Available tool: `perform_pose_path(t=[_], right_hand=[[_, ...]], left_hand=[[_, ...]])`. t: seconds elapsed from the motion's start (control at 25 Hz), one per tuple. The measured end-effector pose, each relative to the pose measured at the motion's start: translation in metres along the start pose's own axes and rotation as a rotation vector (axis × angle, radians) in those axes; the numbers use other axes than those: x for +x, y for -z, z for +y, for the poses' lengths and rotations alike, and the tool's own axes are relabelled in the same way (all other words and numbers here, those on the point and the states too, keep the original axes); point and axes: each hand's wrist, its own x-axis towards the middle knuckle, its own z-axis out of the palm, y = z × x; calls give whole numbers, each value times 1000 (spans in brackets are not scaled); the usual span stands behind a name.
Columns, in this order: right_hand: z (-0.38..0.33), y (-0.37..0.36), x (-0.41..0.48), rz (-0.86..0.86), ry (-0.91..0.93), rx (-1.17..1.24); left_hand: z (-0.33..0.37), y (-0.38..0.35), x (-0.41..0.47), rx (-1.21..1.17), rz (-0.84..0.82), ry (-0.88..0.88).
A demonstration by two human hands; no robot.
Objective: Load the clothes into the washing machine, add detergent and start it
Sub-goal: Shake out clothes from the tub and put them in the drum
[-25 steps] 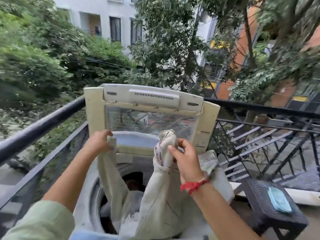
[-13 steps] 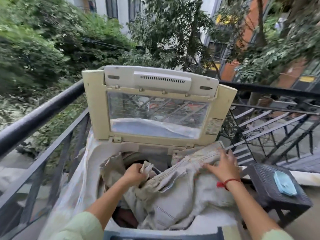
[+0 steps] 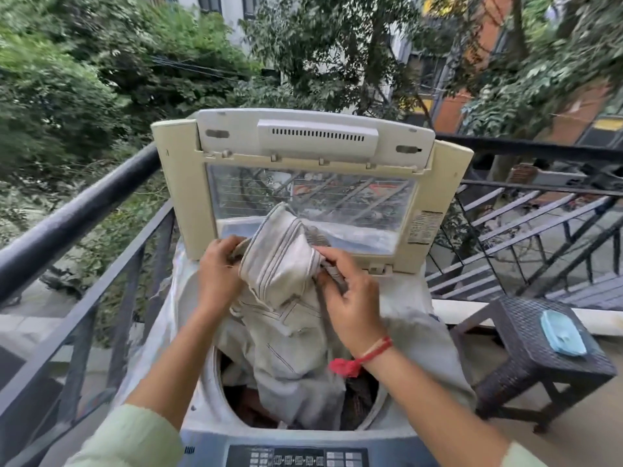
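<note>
Gripping pale trousers (image 3: 279, 267) over the washer drum (image 3: 211, 382): left hand (image 3: 217, 278), right hand (image 3: 350, 301).

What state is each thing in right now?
Washer lid: open, upright.
Pale garment: bunched in both hands, lower part hanging into the drum.
Left hand: grips garment.
Right hand: grips garment.
Drum: holds dark clothes.
Blue item: lying flat on stool.

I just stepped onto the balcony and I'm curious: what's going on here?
A person is loading a white top-loading washing machine whose lid stands open. Both the left hand and right hand grip a pale beige stitched garment above the drum; its lower part hangs inside, onto darker clothes.
</note>
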Motion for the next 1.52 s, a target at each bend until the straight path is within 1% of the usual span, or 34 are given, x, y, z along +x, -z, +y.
perform_pose_path(t=[0.04,0.08,0.12,0.2,0.24,0.28,0.32,0.36,0.4,0.44,0.48,0.52,0.56,0.6,0.64,0.68,0.72,0.76,0.8,0.88,0.92,0.96,1.0,1.04,1.12,1.16,1.24,1.28,1.32,1.36,1.4,1.44,1.48,1.52], right_hand=[[3,-15,-2,-39,-22,15],[14,-27,-4,-140,-65,-36],[26,-38,-4,-332,-132,-125],[49,-48,-10,-868,-313,-298],[61,-42,-16,-1021,-369,-291],[68,-29,-18,-999,-398,-230],[76,-7,-19,-864,-434,-160],[89,19,-19,-682,-465,-177],[106,49,-21,-527,-501,-265],[124,82,-25,-458,-561,-407],[142,113,-33,-461,-632,-510],[156,140,-45,-528,-746,-520],[168,156,-61,-603,-838,-427],[174,164,-79,-608,-902,-286],[177,166,-95,-558,-944,-152],[174,163,-105,-463,-954,-117],[169,160,-114,-378,-969,-86],[163,156,-119,-322,-969,-129],[159,153,-124,-281,-940,-225],[141,143,-128,-226,-833,-616],[129,138,-128,-203,-769,-769],[116,130,-122,-175,-695,-851],[101,121,-112,-139,-614,-846],[83,111,-97,-91,-529,-761],[39,85,-53,-18,-324,-448],[17,70,-29,-38,-222,-292],[-16,36,10,-154,-76,-87],[-22,16,18,-215,-16,-76],[-17,-7,20,-235,49,-149],[-3,-26,15,-235,94,-312],[23,-42,3,-261,83,-525],[50,-50,-12,-400,-28,-673],[76,-50,-29,-664,-202,-722],[99,-42,-49,-1075,-375,-778]], left_hand=[[-4,10,5,-1,24,22],[-13,17,9,62,3,50],[-25,21,11,170,-75,94],[-48,22,13,341,-293,219],[-52,21,12,363,-327,248],[-51,19,11,360,-306,237],[-47,12,9,340,-279,190],[-38,1,3,314,-292,115],[-27,-15,-5,305,-396,24],[-15,-35,-16,321,-578,-68],[-4,-59,-32,378,-791,-140],[5,-86,-49,462,-993,-192],[11,-112,-68,527,-1147,-231],[12,-137,-87,553,-1243,-252],[12,-158,-105,539,-1289,-273],[11,-172,-120,504,-1295,-308],[9,-181,-131,468,-1262,-362],[7,-183,-134,464,-1194,-419],[5,-181,-133,457,-1102,-471],[2,-167,-124,409,-913,-570],[-1,-157,-117,397,-791,-653],[-4,-143,-110,372,-674,-704],[-6,-127,-102,332,-565,-714],[-7,-110,-92,279,-469,-686],[-3,-65,-65,243,-327,-535],[0,-40,-49,243,-296,-437],[-7,1,-13,298,-297,-314],[-13,15,2,354,-316,-283],[-23,26,12,439,-350,-260],[-34,31,18,546,-424,-242],[-51,30,20,662,-555,-193],[-64,27,17,772,-712,-125],[-77,20,11,849,-858,-59],[-85,12,3,866,-960,-25]])
